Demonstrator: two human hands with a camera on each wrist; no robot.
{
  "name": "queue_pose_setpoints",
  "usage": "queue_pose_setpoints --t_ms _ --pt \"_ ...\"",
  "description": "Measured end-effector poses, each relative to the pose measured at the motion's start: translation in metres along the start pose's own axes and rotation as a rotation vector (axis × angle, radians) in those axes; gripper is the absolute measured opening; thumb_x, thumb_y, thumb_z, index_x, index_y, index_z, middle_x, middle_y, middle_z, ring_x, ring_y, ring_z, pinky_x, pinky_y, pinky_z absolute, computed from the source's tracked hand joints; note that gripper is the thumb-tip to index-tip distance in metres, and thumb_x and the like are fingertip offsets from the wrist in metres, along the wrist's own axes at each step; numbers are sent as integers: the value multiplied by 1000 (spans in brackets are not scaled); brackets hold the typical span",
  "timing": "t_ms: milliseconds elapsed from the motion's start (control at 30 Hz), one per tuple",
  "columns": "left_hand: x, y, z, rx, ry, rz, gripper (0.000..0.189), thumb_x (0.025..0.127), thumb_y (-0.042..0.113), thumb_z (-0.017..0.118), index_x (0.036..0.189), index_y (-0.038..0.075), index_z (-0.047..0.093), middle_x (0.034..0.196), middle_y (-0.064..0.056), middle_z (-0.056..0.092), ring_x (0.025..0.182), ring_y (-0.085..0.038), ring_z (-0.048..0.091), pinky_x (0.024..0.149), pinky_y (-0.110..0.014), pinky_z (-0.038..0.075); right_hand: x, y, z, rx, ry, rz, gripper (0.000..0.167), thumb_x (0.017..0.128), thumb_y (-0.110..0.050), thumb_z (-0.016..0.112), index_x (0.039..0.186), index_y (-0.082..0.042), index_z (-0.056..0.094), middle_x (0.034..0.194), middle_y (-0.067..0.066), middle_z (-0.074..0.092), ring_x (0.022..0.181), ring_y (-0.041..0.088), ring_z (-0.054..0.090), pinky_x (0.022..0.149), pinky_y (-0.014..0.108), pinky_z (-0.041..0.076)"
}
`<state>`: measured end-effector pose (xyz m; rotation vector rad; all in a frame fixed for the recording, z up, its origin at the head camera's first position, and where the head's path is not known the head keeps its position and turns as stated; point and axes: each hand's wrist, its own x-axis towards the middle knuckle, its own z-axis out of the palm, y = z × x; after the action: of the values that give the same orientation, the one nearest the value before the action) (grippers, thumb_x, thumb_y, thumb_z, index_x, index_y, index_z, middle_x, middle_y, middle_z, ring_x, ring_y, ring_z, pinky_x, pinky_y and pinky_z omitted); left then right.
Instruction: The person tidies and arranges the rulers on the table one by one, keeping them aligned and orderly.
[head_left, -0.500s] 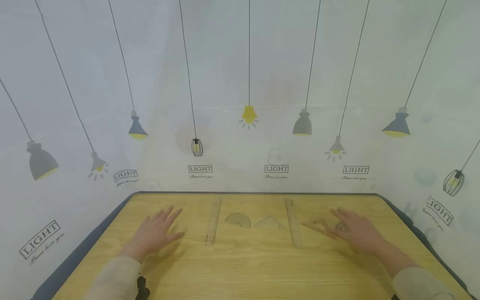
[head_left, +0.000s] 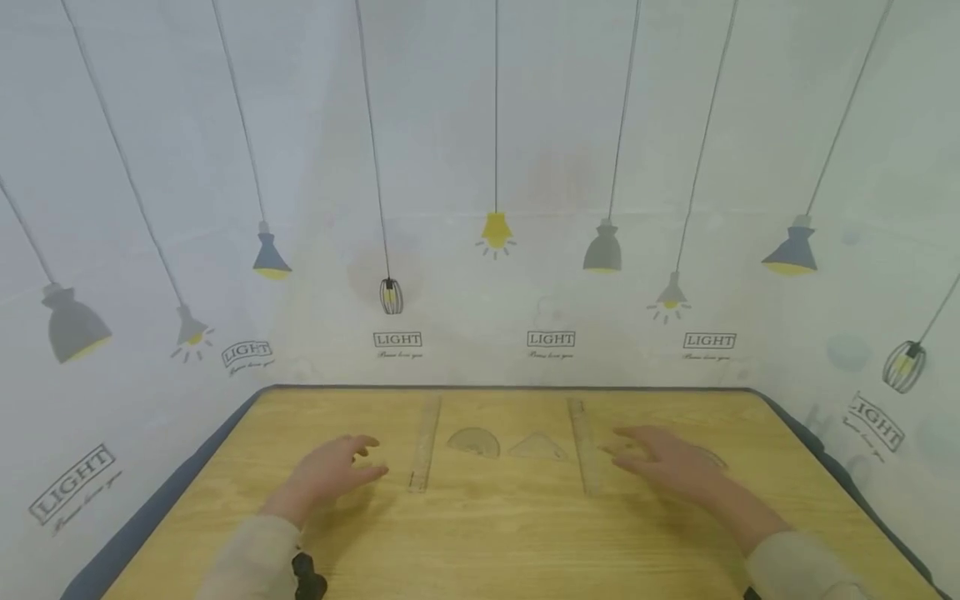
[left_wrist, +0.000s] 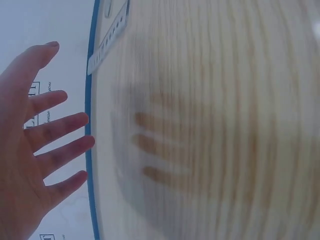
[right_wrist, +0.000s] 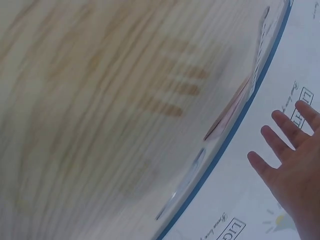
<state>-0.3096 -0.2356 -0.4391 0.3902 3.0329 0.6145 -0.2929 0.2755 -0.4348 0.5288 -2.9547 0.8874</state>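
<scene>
My left hand (head_left: 330, 471) hovers over the table, fingers spread and holding nothing, left of a clear ruler (head_left: 424, 447). To that ruler's right lie a clear protractor (head_left: 474, 442) and a clear set square (head_left: 537, 446). A second clear ruler (head_left: 583, 450) follows, with my right hand (head_left: 667, 462) above the table just to its right. That hand is also empty, its fingers apart in the right wrist view. Another set square (right_wrist: 227, 112) lies near it, mostly covered by the hand in the head view. A second protractor (head_left: 709, 457) shows partly beyond the right hand.
The wood-grain table (head_left: 480, 542) has a dark blue edge. White sheeting printed with hanging lamps and the word LIGHT encloses it at the back and both sides. A black device (head_left: 307, 575) sits at the left wrist.
Both hands have moved inward, toward the middle of the table. The left fingers look more bent in the head view. The rulers, protractors and set squares have stayed in place.
</scene>
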Motion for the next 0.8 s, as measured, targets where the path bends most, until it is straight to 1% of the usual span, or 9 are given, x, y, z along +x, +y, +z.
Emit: queue_pose_setpoints --t_ms 67,167,267,433,467,500,600,700,800 --pt "2 2 3 -37 14 -10 55 88 44 68 130 9 60 117 -13 65 104 -32 62 88 -53 48 5 -4 5 28 -13 7 69 94 -58 51 141 -8 49 142 18 47 131 44 40 103 64 31" --pt "3 7 6 -99 34 -17 52 88 41 70 127 8 62 114 -11 66 101 -31 62 86 -51 49 13 -11 12 22 -13 -14 67 95 -58 51 140 -9 50 142 17 48 131 41 41 105 62 30" --pt "4 11 10 -169 56 -23 48 87 37 72 123 7 63 112 -11 66 102 -31 62 86 -52 49 21 -20 19 36 -24 -48 63 96 -54 51 140 -8 50 142 17 48 132 41 40 106 60 30" --pt "7 13 18 -263 109 -46 41 86 29 74 118 5 65 110 -10 67 104 -32 60 89 -52 48 42 -44 31 70 -62 -29 59 96 -51 53 141 -13 51 144 12 48 135 38 37 109 59 27" --pt "8 13 20 -279 120 -44 40 86 28 75 117 5 65 109 -10 67 104 -32 60 89 -52 48 47 -49 33 77 -74 -21 60 95 -53 53 141 -14 52 144 10 48 136 36 37 109 59 25" --pt "9 13 22 -295 127 -46 39 85 26 76 116 5 66 109 -9 67 104 -32 60 89 -52 48 51 -54 35 88 -85 -29 59 95 -51 54 140 -14 52 144 9 49 136 36 37 110 58 25" --pt "12 14 27 -334 135 -39 38 83 23 78 114 5 66 107 -9 67 102 -31 60 88 -51 49 63 -65 41 128 -107 -76 57 96 -47 55 139 -11 52 141 9 51 133 34 40 109 56 28" --pt "15 14 32 -360 130 -39 38 82 22 79 114 5 66 106 -8 67 101 -30 61 87 -50 49 73 -74 48 154 -111 -114 56 96 -48 56 138 -11 54 138 7 53 130 31 45 108 53 32" --pt "17 13 37 -372 131 -35 36 82 21 79 112 6 67 105 -7 67 99 -28 61 85 -49 50 83 -85 55 163 -121 -127 55 95 -48 57 136 -12 55 136 5 55 127 29 47 106 52 35"
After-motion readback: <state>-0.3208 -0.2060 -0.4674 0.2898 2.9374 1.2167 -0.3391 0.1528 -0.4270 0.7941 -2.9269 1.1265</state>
